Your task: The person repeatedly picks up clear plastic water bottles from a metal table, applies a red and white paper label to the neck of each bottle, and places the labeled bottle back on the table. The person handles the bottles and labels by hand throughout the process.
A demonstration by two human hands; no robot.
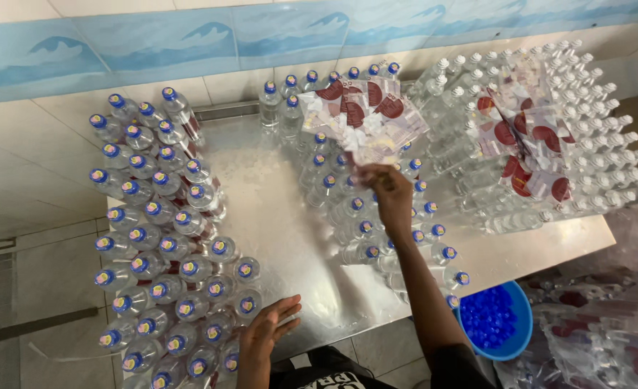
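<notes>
Steel tabletop (275,209) crowded with capped clear bottles (164,238) left of the fingers, more uncapped bottles (585,137) stacked far right. Right hand (391,198) reaches up, fingers pinched on the lower edge of a sheaf of red-and-white labels (362,115), fanned above them; light, floppy, slippery film, best gripped at that edge. Left hand (265,335) rests open on the tabletop's near edge, holding nothing.

A shiny metal table (275,209) carries capped bottles (162,245) standing on its left side, more bottles (376,238) in the middle, and uncapped ones stacked lying (592,144) far right.
</notes>
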